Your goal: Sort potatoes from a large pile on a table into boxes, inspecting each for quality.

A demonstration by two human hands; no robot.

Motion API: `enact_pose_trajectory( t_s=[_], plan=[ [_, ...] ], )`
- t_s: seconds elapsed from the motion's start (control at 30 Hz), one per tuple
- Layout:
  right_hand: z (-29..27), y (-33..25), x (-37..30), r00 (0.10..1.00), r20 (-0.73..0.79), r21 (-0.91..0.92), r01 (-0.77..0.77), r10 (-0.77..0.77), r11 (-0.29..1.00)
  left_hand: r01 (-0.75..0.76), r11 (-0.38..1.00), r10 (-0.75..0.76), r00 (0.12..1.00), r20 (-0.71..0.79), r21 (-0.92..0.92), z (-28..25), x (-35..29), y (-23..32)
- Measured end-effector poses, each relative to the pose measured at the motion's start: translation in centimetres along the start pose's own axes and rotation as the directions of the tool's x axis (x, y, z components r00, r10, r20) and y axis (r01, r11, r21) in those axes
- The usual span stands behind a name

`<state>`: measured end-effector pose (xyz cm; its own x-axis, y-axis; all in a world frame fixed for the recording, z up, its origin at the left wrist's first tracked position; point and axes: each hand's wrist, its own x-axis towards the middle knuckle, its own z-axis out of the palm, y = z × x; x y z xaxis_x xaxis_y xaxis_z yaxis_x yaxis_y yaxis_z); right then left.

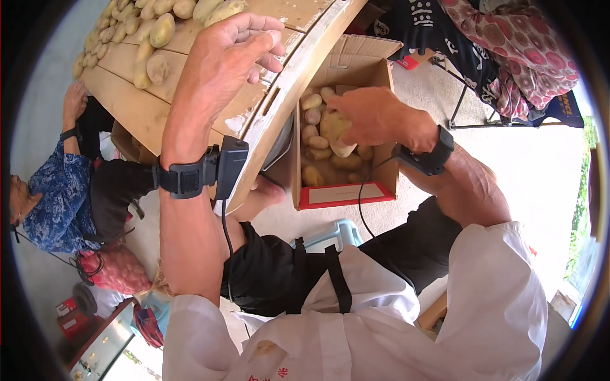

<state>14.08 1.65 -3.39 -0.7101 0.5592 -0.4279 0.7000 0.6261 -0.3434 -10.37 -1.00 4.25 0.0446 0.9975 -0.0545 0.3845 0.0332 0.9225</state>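
Note:
My right hand (375, 117) reaches over a cardboard box (346, 57) that holds several potatoes (318, 154). Its fingers are around a large yellowish potato (333, 130), just above or against the others; exact contact cannot be told. My left hand (222, 60) hovers over the wooden table (168, 89) near its pale, worn edge. The fingers there are loosely bent and apart, with nothing visible in them. Beyond that hand, a pile of potatoes (162, 30) covers the table's far left part. Each wrist wears a black strapped device with a cable.
A person in a blue patterned top (60, 197) sits at the left, one hand at the table edge. Near them stands a red net sack (117, 270). A light-blue stool (337, 233) is below the box. Cloths (508, 57) drape over a black frame at the far right.

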Motion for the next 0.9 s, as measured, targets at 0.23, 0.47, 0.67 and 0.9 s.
enact_pose_trajectory(
  t_s=[0.23,0.47,0.67,0.9],
  plan=[
    [1.9,1.5,2.1,0.998,-0.038,-0.034,-0.055,0.054,0.998,0.001,1.0,-0.001,1.0,0.009,-0.028,0.0,0.3,-0.6],
    [-4.1,-0.1,1.1,0.984,-0.147,0.082,-0.088,0.1,0.993,0.02,0.999,-0.022,0.995,-0.095,-0.03,-2.3,0.1,0.5],
    [-6.0,0.4,0.1,0.952,-0.272,0.149,-0.1,0.138,0.984,-0.022,0.983,-0.044,0.937,-0.346,-0.184,-4.4,-0.7,0.9],
    [-7.3,1.2,-0.9,0.93,-0.318,0.199,-0.124,0.184,0.972,-0.199,0.932,-0.07,0.721,-0.689,-0.303,-8.4,-1.1,-0.4]
  ],
)
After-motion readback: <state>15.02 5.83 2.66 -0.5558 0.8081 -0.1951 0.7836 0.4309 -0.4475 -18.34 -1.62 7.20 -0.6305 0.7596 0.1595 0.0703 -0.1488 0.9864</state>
